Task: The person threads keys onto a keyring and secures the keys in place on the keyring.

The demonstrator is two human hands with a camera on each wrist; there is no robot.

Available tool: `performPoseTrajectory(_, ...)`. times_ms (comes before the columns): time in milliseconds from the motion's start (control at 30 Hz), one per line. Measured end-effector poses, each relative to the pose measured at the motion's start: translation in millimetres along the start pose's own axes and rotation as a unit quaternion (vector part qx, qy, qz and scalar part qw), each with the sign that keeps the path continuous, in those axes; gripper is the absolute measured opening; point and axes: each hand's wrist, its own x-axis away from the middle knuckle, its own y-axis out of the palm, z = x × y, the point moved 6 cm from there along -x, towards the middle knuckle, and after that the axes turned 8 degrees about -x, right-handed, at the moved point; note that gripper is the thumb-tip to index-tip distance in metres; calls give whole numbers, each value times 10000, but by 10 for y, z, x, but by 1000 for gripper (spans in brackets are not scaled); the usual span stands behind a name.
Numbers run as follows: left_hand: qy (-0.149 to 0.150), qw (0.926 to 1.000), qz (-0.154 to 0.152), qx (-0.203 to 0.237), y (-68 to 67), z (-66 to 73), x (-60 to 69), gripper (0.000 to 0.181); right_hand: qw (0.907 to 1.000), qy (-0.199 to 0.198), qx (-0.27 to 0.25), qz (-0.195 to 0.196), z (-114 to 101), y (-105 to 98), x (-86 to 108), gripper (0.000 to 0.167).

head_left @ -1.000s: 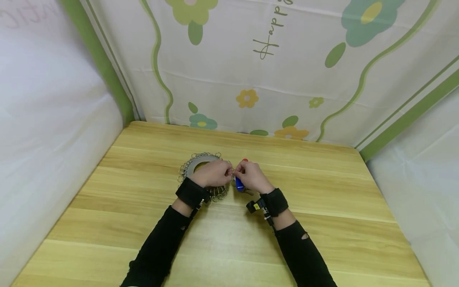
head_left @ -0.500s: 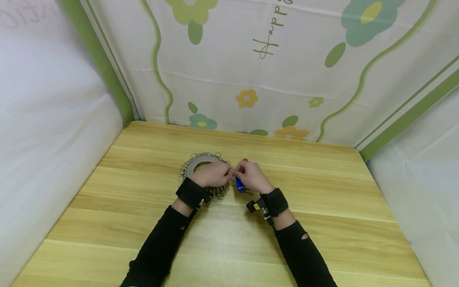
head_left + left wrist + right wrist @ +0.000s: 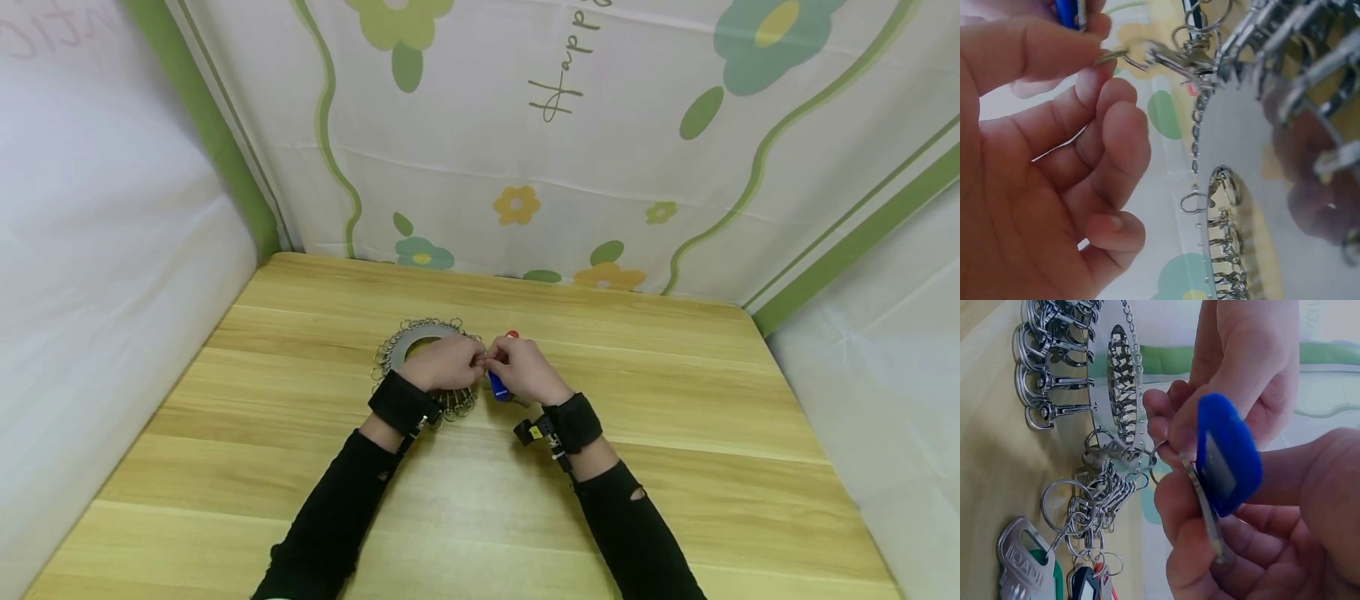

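A large flat metal key holder (image 3: 402, 343), its edge lined with small snap hooks and split rings, stands on the table under my left hand (image 3: 446, 365). In the left wrist view, thumb and index finger of that hand pinch a small split ring (image 3: 1134, 61) attached to one snap hook (image 3: 1172, 59). My right hand (image 3: 528, 371) grips a key (image 3: 1211, 528) and a blue plastic key tag (image 3: 1230, 456) right beside the left fingertips. Whether the key is threaded on the ring cannot be made out.
More keys hang from the holder in the right wrist view, among them a silver key (image 3: 1022, 556) and a dark key tag (image 3: 1083, 582). A red-tipped item (image 3: 512, 334) shows beyond the right hand. A flowered cloth (image 3: 450, 167) walls off the wooden table's (image 3: 480, 517) back.
The right fingers and the blue key tag have shifted slightly left, closer to the left fingertips. My left hand and the key holder look unchanged.
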Motion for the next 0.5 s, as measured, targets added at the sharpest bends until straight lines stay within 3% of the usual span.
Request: performPoseTrajectory(500, 304, 9994, 28, -140, 26, 8, -23, 20, 9987, 371, 67, 349, 94, -32, -13, 8)
